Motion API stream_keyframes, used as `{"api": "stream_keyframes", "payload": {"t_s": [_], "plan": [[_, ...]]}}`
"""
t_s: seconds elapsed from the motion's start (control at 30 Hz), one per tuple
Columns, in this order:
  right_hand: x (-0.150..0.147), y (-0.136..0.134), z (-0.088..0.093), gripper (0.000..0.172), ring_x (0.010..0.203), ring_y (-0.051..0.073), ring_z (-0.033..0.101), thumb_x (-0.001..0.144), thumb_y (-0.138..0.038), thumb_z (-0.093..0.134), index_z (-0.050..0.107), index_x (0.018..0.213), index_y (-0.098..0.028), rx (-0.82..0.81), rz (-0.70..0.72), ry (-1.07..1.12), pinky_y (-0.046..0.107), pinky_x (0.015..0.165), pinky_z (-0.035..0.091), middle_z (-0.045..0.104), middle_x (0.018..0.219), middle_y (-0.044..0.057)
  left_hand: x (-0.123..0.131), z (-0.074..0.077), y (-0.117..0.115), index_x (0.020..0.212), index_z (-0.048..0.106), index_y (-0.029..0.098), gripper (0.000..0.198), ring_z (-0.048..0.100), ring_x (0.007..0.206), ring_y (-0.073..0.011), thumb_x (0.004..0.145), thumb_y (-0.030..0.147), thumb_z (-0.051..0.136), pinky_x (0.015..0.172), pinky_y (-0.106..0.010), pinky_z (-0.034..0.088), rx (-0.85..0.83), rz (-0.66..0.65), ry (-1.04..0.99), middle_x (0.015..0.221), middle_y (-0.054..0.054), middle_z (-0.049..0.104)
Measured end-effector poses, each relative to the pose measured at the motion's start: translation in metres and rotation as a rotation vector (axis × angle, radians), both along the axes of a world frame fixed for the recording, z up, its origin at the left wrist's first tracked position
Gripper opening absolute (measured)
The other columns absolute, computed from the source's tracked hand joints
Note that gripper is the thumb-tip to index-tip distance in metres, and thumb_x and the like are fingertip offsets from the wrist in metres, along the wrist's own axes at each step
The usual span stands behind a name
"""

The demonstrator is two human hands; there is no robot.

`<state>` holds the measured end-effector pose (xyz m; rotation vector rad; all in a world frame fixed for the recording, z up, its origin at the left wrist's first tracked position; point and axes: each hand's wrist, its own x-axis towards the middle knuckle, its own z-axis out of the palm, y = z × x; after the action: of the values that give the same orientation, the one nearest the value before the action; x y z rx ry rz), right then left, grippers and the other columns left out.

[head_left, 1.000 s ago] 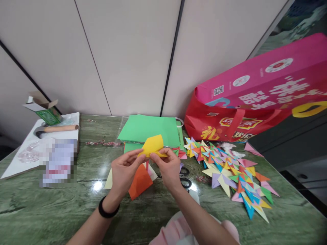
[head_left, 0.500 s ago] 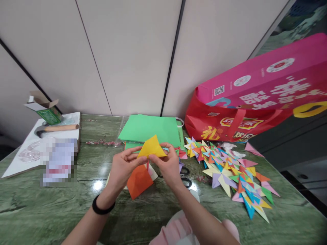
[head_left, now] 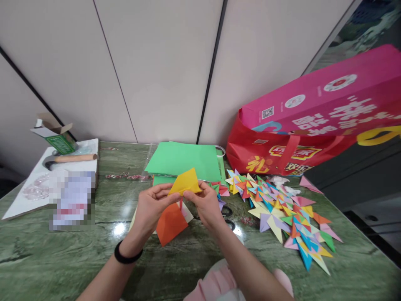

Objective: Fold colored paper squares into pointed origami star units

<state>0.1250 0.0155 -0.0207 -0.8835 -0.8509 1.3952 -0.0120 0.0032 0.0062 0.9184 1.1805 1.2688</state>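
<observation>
A folded piece of yellow paper [head_left: 187, 180] is held up over the table between both my hands. My left hand [head_left: 155, 205] pinches its lower left corner, thumb in front and fingers behind. On the other side, my right hand [head_left: 207, 202] grips the lower right part the same way, its thumb near the left one. Beneath them an orange paper [head_left: 171, 225] with creases lies on the table, partly over pale sheets. Dark scissor handles [head_left: 228, 211] show just right of my right hand, the blades hidden.
Green sheets [head_left: 188, 161] lie stacked behind my hands. To the right spreads a pile of multicoloured folded paper points [head_left: 291, 217], below red and pink bags [head_left: 275, 150]. At left, a white board [head_left: 19, 205] carries a wooden-handled tool [head_left: 75, 157] and a green box [head_left: 59, 142].
The yellow paper has tilted slightly, its top corner shifting a little right and down. Both hands keep their hold on it. The view has moved very slightly.
</observation>
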Motion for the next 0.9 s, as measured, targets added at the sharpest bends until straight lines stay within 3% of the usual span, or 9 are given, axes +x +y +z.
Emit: {"api": "stream_keyframes", "payload": {"t_s": [0.13, 0.37, 0.67, 0.9], "plan": [[0.0002, 0.0008, -0.0017, 0.032, 0.058, 0.012, 0.060, 0.054, -0.026, 0.077, 0.059, 0.079, -0.017, -0.017, 0.007, -0.031, 0.024, 0.056, 0.048, 0.068, 0.072, 0.000, -0.0001, -0.0026, 0.0003, 0.082, 0.066, 0.013, 0.037, 0.070, 0.064, -0.0183, 0.050, 0.022, 0.082, 0.061, -0.024, 0.055, -0.014, 0.002, 0.001, 0.071, -0.004, 0.075], [0.0000, -0.0017, 0.0029, 0.042, 0.078, 0.018, 0.066, 0.056, -0.019, 0.075, 0.055, 0.092, -0.018, 0.058, 0.009, -0.125, 0.029, 0.071, 0.052, 0.068, 0.090, 0.003, -0.0006, -0.0033, 0.0012, 0.081, 0.067, 0.013, 0.035, 0.069, 0.065, -0.0167, 0.050, 0.020, 0.082, 0.062, -0.021, 0.054, -0.008, 0.017, 0.005, 0.071, -0.003, 0.075], [0.0038, -0.0001, 0.0023, 0.042, 0.076, 0.020, 0.067, 0.055, -0.020, 0.074, 0.054, 0.092, -0.017, 0.029, 0.029, -0.181, 0.029, 0.069, 0.052, 0.069, 0.086, 0.004, -0.0030, -0.0071, 0.0011, 0.083, 0.063, 0.012, 0.039, 0.069, 0.060, -0.0173, 0.050, 0.018, 0.082, 0.059, -0.024, 0.055, -0.108, -0.041, -0.142, 0.069, -0.005, 0.075], [0.0029, -0.0005, 0.0041, 0.044, 0.076, 0.021, 0.067, 0.055, -0.022, 0.075, 0.053, 0.092, -0.018, 0.029, -0.011, -0.184, 0.032, 0.070, 0.053, 0.069, 0.085, 0.003, -0.0013, -0.0069, 0.0016, 0.081, 0.067, 0.013, 0.034, 0.069, 0.063, -0.0151, 0.051, 0.019, 0.082, 0.060, -0.019, 0.054, -0.059, -0.011, -0.098, 0.069, -0.003, 0.075]]}}
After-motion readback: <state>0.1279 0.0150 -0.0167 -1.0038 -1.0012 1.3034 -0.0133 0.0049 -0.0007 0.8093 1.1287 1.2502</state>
